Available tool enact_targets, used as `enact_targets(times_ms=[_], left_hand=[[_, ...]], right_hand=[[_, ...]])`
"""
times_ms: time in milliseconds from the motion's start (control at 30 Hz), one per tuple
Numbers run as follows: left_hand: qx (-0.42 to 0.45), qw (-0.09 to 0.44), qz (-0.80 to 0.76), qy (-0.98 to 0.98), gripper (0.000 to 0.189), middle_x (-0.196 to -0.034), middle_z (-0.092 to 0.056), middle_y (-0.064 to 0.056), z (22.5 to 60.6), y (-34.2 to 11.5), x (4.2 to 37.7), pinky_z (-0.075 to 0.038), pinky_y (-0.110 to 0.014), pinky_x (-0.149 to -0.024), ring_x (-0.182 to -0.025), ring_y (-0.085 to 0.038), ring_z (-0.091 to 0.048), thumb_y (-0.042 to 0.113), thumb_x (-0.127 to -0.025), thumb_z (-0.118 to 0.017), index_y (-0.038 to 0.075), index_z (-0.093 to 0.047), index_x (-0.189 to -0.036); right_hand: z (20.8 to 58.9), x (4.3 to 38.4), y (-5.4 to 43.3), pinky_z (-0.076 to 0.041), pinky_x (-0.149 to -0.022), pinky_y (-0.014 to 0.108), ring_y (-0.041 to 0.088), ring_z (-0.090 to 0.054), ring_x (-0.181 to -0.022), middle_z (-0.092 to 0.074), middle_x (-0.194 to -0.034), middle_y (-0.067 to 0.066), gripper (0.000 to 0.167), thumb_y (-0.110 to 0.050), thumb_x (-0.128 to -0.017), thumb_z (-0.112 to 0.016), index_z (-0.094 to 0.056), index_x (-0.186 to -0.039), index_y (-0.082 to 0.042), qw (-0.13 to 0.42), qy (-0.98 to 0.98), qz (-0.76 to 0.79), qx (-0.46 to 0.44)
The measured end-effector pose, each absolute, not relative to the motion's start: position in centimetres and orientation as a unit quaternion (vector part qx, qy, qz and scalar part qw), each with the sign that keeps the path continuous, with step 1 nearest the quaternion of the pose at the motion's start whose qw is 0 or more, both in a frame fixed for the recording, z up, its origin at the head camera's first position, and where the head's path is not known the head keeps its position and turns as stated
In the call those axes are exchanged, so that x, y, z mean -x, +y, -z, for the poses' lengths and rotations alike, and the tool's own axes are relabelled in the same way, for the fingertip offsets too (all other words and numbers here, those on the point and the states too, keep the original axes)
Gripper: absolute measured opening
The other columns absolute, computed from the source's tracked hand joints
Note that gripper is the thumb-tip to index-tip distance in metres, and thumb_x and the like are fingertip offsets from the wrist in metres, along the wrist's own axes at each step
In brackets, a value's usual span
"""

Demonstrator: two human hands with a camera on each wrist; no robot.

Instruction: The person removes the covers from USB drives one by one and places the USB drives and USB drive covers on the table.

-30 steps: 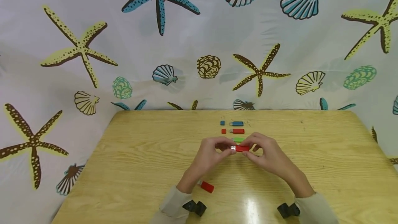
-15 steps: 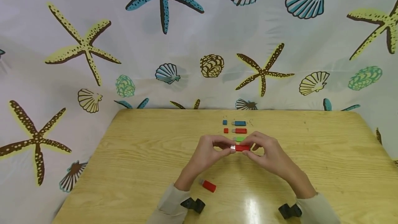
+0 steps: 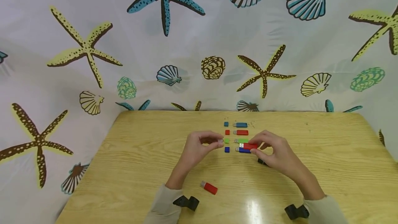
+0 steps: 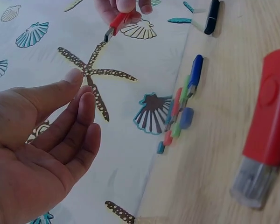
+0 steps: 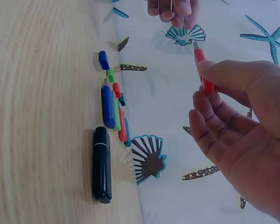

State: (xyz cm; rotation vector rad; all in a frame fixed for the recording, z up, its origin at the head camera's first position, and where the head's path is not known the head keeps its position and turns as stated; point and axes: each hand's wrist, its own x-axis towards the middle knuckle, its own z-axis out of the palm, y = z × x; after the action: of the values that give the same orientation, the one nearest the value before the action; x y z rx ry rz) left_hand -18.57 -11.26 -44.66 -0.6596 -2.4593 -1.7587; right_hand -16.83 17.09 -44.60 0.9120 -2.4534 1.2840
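Between the thumb and fingers of my right hand point(image 3: 275, 151) is a red USB stick point(image 3: 249, 146), its metal plug pointing left. My left hand point(image 3: 197, 148) pinches a small clear cap point(image 3: 220, 141) at its fingertips; in the left wrist view the fingers hide it. The hands are apart, raised over the table. Under the held stick lies a blue USB stick point(image 3: 244, 150), partly covered, with its blue cap point(image 3: 227, 149) to the left. Behind are a green stick point(image 3: 241, 141) with a green cap point(image 3: 226, 141), and a red stick point(image 3: 242, 132) with a red cap point(image 3: 227, 132).
At the back of the row lie a teal-blue stick point(image 3: 241, 125) and its cap point(image 3: 226, 124). Another red USB stick with a clear cap point(image 3: 209, 188) lies nearer the front. A black capped stick point(image 5: 101, 165) rests by my right hand. A patterned cloth point(image 3: 186, 89) hangs behind the table.
My hands were together on the red stick and have since separated. The left moved left with the clear cap, the right moved slightly right with the stick, uncovering the blue stick and caps.
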Motion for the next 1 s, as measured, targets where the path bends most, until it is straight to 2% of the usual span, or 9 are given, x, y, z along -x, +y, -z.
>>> enact_targets(times_ms=[133,300,467,733,1000], left_hand=[[0.213,0.006,0.559,-0.802,0.014,-0.103,-0.078,-0.005,45.0,-10.9,18.6,-0.06,-0.037,-0.08,-0.09,-0.016,-0.073,0.009,-0.092,-0.077,0.007,-0.081,-0.106],[0.211,-0.021,0.563,-0.799,0.014,-0.105,-0.077,-0.009,45.2,-10.7,18.6,-0.06,-0.029,-0.077,-0.09,-0.019,-0.074,0.007,-0.091,-0.077,0.005,-0.081,-0.105],[0.219,-0.037,0.562,-0.797,0.014,-0.105,-0.077,-0.012,45.8,-10.7,18.7,-0.06,-0.027,-0.077,-0.09,-0.023,-0.074,0.002,-0.091,-0.077,0.001,-0.08,-0.105],[0.216,-0.055,0.51,-0.831,0.016,-0.107,-0.076,-0.008,46.4,-10.5,18.7,-0.058,-0.026,-0.081,-0.094,-0.02,-0.072,0.002,-0.093,-0.074,0.001,-0.079,-0.109],[0.188,-0.068,0.491,-0.848,0.012,-0.104,-0.072,-0.003,46.8,-10.2,18.8,-0.059,-0.027,-0.081,-0.09,-0.015,-0.071,0.004,-0.093,-0.075,0.006,-0.08,-0.104]], right_hand=[[44.8,16.9,16.9,-0.06,-0.071,0.033,0.012,-0.067,-0.088,-0.07,-0.104,-0.002,0.024,0.003,-0.087,-0.079,-0.075,-0.106,-0.01,0.114,-0.84,-0.434,-0.304],[45.1,17.1,16.8,-0.061,-0.071,0.034,0.013,-0.067,-0.088,-0.069,-0.104,-0.002,0.023,0.003,-0.088,-0.079,-0.075,-0.106,-0.01,0.112,-0.842,-0.436,-0.297],[45.6,17.1,16.8,-0.061,-0.07,0.035,0.013,-0.067,-0.087,-0.069,-0.101,-0.002,0.022,0.003,-0.087,-0.079,-0.076,-0.105,-0.009,0.104,-0.846,-0.436,-0.289],[46.5,17.3,16.8,-0.06,-0.07,0.032,0.014,-0.067,-0.086,-0.069,-0.1,-0.001,0.02,0.002,-0.087,-0.079,-0.075,-0.103,-0.008,0.092,-0.854,-0.433,-0.275],[47.3,17.6,16.9,-0.061,-0.074,0.04,0.013,-0.067,-0.086,-0.068,-0.1,-0.002,0.021,0.002,-0.088,-0.078,-0.076,-0.105,-0.01,0.07,-0.866,-0.426,-0.254]])
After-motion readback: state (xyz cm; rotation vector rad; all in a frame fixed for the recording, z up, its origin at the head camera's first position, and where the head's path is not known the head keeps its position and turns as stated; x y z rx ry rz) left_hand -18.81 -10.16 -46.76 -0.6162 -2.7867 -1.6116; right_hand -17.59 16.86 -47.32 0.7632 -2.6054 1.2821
